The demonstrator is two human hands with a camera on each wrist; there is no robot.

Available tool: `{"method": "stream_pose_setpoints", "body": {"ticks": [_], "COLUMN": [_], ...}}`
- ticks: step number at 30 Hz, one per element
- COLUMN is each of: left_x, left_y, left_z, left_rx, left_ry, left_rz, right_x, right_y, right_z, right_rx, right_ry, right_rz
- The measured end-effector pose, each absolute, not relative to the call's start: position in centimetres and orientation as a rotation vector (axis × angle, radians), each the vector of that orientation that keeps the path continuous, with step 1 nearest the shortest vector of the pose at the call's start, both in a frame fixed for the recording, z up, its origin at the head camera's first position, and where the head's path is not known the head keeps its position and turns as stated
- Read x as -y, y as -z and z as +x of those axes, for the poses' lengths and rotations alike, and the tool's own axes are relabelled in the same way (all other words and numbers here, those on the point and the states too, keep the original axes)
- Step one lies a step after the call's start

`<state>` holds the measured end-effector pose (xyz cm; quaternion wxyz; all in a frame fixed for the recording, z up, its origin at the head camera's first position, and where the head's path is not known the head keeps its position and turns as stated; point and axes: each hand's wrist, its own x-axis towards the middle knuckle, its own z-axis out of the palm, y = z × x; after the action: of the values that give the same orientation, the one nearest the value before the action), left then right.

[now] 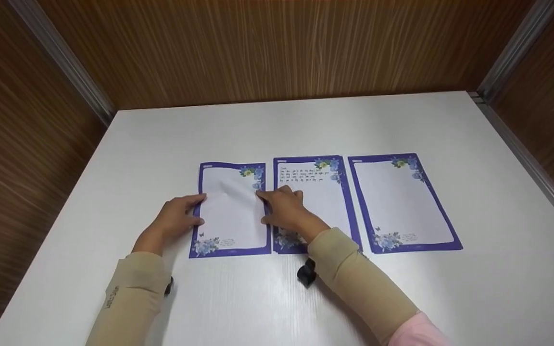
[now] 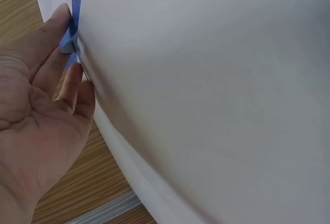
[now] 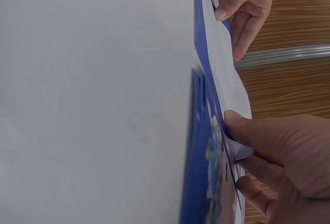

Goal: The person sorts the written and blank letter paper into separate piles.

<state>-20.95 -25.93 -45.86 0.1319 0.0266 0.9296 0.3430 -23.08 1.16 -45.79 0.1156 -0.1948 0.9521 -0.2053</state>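
Observation:
A sheet of stationery paper (image 1: 231,211) with a purple border and blue flowers lies at the left of the row, its surface slightly buckled. My left hand (image 1: 172,221) pinches its left edge between thumb and fingers. At its right edge, my right hand (image 1: 287,210) pinches the border, thumb on top and fingers beneath, as the right wrist view shows. The right hand and forearm cover part of the middle sheet (image 1: 332,206), which bears several handwritten lines near its top. In the left wrist view the paper's border bends up beside the left fingers (image 2: 77,87).
A third sheet (image 1: 404,204) with the same border lies to the right, without handwriting. Under the middle sheet, edges of further sheets peek out. The white table (image 1: 286,127) is bounded by wood-grain panels (image 1: 277,53) at the back and sides. Black straps (image 1: 307,273) show at the wrists.

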Motion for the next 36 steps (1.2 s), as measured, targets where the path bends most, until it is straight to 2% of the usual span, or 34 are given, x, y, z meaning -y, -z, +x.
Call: {"method": "stream_pose_setpoints", "body": {"ticks": [7,29,36], "left_x": [25.6,26.8,26.4], "left_y": [45.7,45.5,45.3], "left_z": [-21.0,-21.1,-21.5], "left_rx": [-2.702,-2.513,-2.452], "left_ry": [-1.078,-1.634,-1.775], "left_rz": [0.047,-0.205,-0.229], "right_x": [-1.2,-1.2,-1.4], "right_y": [45.7,46.1,46.1], "right_z": [-23.0,-23.0,-23.1], "right_rx": [-2.741,-2.545,-2.474], "right_ry": [0.733,1.459,1.65], "right_rz": [-0.562,-0.21,-0.183]}}
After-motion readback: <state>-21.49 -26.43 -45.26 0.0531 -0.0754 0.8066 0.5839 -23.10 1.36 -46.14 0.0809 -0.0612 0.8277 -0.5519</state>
